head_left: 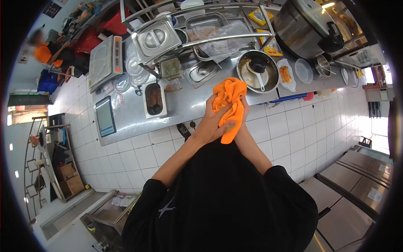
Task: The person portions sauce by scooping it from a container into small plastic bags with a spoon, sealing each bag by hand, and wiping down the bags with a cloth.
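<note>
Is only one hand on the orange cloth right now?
No, the left hand and the right hand both hold the orange cloth.

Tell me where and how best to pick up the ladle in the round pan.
Probably by the white handle, near its free end, coming from above on the person's side: it points toward the person and ends by the near rim of the pan, while the dark cup lies farther away.

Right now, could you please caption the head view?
Left hand and right hand hold an orange cloth beside a counter.

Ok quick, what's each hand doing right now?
Left hand: closed, holding the crumpled orange fabric cloth.
Right hand: holding the same cloth, partly hidden by it.
</note>
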